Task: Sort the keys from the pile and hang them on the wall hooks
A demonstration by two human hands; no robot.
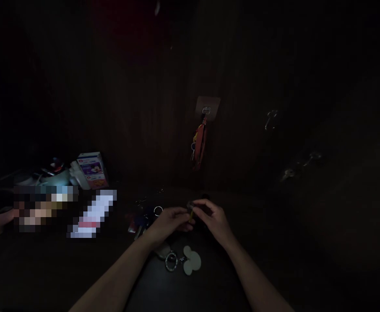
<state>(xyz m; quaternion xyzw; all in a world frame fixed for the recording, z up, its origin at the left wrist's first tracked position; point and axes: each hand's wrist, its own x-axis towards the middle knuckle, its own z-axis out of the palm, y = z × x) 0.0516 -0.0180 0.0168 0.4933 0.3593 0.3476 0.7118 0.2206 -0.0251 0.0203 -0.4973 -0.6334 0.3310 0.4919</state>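
Yellow in part, one small piece (191,213), too dimly lit to be named for certain, is being pinched in the closed fingertips of two hands, the left hand (171,220) and the right hand (213,215), above a dark surface (159,288). Beside the left hand, one thin ring (155,211) is being lit. Nearer the viewer, one pale three-lobed pendant (194,261) is being held by one thick ring (166,262). Beyond, one reddish hanging item (201,143) is being held up by one hook (206,110).
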